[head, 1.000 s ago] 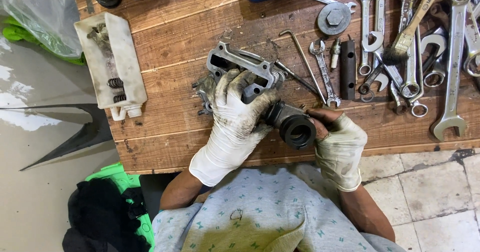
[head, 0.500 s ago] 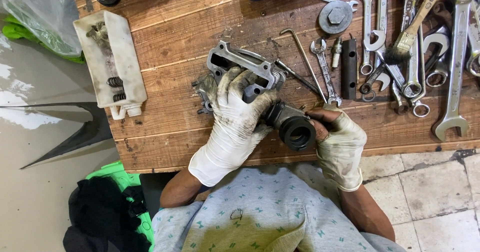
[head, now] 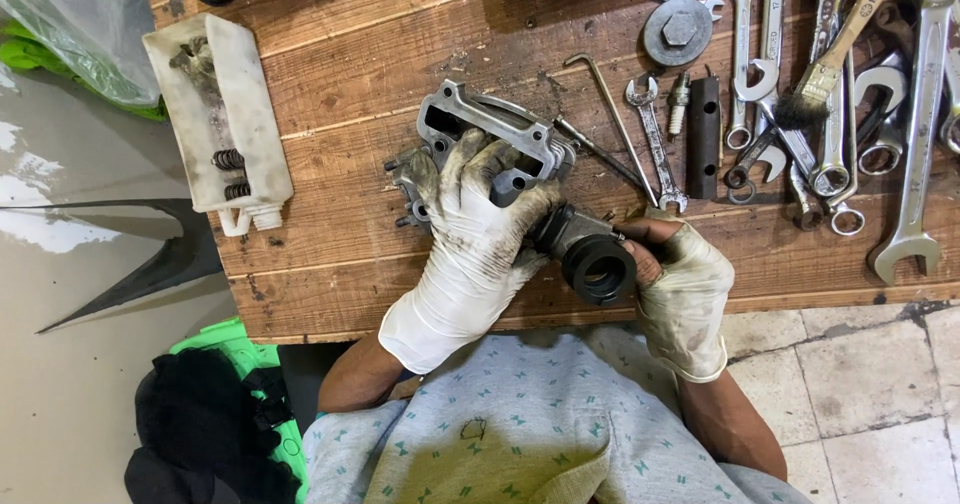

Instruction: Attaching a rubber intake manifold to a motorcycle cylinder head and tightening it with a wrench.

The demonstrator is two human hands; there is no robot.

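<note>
My left hand (head: 470,226), in a grimy white glove, is spread and pressed down over the grey cast-metal engine part (head: 480,139) lying on the worn wooden bench (head: 350,54) in the middle of the frame, fingers curled around its lower edge. My right hand (head: 680,279), also gloved with the fingertips bare, is closed around the black rubber intake tube (head: 597,264) that juts from the metal part toward the bench's near edge, just right of centre; my thumb and fingers pinch its ribbed collar. To the upper left of the frame sits a dirty white plastic tray (head: 218,114) with dark coil springs in it. Across the upper right lie silver open-ended spanners (head: 915,164), a bent hex key (head: 605,114), a wooden-handled brush (head: 835,49) and a black rectangular bar (head: 703,136).
</note>
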